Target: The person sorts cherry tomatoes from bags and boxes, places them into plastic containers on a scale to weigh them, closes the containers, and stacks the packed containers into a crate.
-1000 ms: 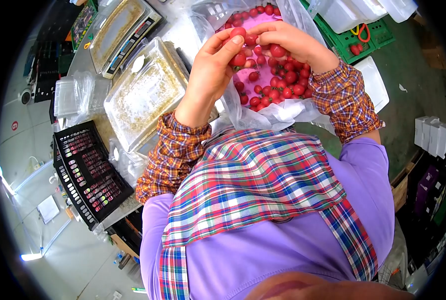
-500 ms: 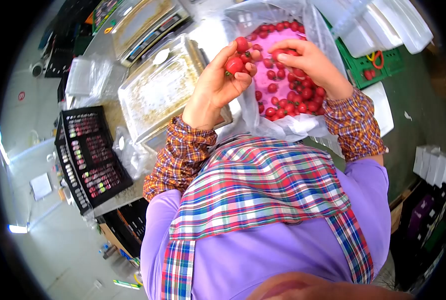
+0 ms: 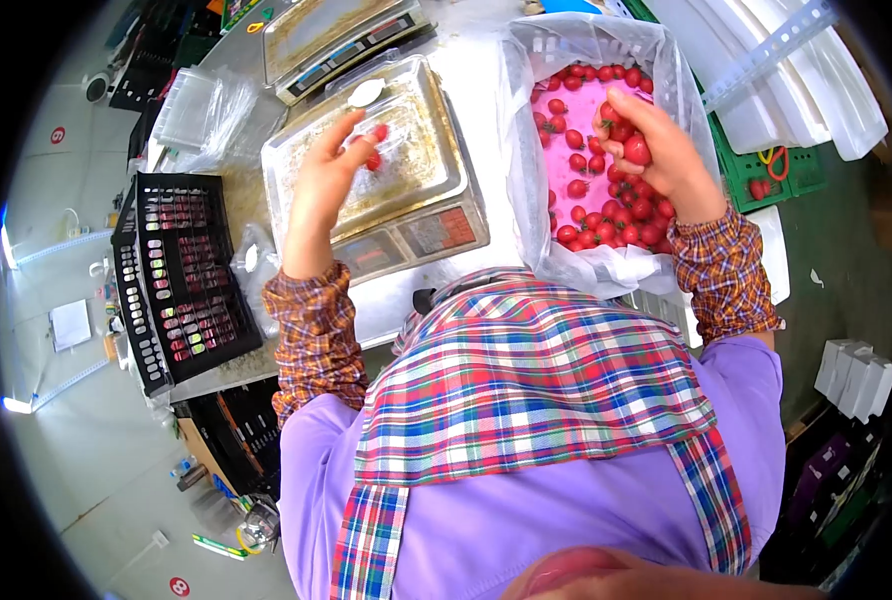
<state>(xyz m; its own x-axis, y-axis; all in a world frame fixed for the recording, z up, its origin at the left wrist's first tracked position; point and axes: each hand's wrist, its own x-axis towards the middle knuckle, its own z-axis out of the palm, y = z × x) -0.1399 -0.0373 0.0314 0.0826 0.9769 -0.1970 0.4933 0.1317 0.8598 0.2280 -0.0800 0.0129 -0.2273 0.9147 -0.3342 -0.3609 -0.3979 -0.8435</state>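
Above a clear plastic tray [image 3: 416, 150] on a scale is my left hand [image 3: 321, 190], its thumb and index finger apart. Two small red cherry tomatoes [image 3: 373, 162] show just beyond its fingertips, slightly blurred; whether they touch the fingers or the tray is hard to see. My right hand [image 3: 666, 150] has its fingers curled round several cherry tomatoes [image 3: 636, 150]. It is over a crate lined with clear plastic film [image 3: 531, 215], where many loose cherry tomatoes [image 3: 606, 225] lie on a pink base, bunched toward the near right.
A second scale [image 3: 351, 45] stands behind the tray. On the left are clear containers in plastic wrap [image 3: 201, 110] and a black rack of labelled pieces [image 3: 181, 270]. Right of the crate are white bins [image 3: 756, 80] and a green crate [image 3: 741, 175] with orange-handled scissors [image 3: 779, 165].
My left hand has moved left from the lined crate to over the tray, its tomatoes now beyond its fingertips. My right hand has lifted tomatoes and turned. The view has shifted slightly.
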